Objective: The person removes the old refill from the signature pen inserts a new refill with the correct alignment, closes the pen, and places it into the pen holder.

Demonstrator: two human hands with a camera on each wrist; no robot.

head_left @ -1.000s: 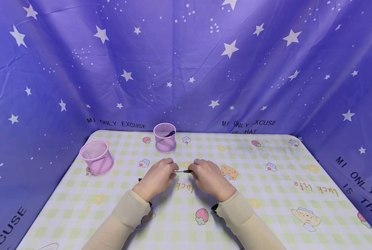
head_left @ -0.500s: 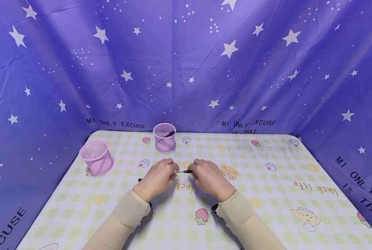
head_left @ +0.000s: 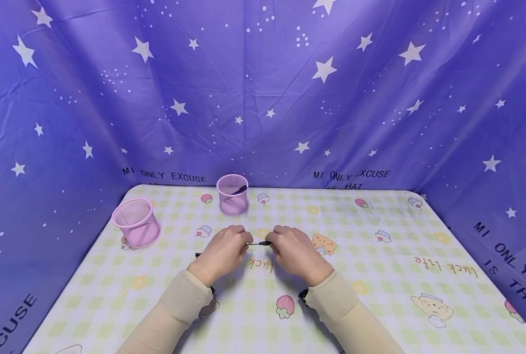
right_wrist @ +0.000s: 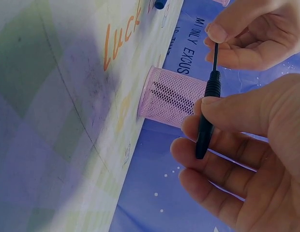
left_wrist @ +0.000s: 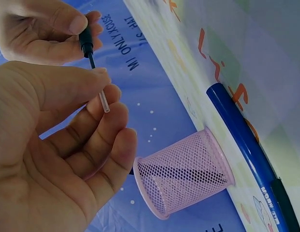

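Observation:
My left hand (head_left: 222, 253) pinches the thin tube of a pen refill (left_wrist: 104, 102) between thumb and forefinger, and its clear end sticks out past the fingertips. My right hand (head_left: 299, 253) grips the dark, ribbed pen tip section (right_wrist: 206, 133) from which the tube runs. In the head view the refill spans the gap between both hands, above the table. A blue pen barrel (left_wrist: 247, 145) with a black end part lies on the tablecloth near my left hand; in the head view that hand mostly covers it, with only a black end showing.
A pink mesh pen cup (head_left: 234, 204) with a dark pen leaning inside stands beyond the hands. Another pink mesh cup (head_left: 141, 231) stands at the left. A checked tablecloth (head_left: 404, 265) covers the table, and a purple star curtain (head_left: 263, 88) encloses its back and sides.
Both hands keep the same grip on the refill and the tip section. Only a very slight shift of the left fingers shows.

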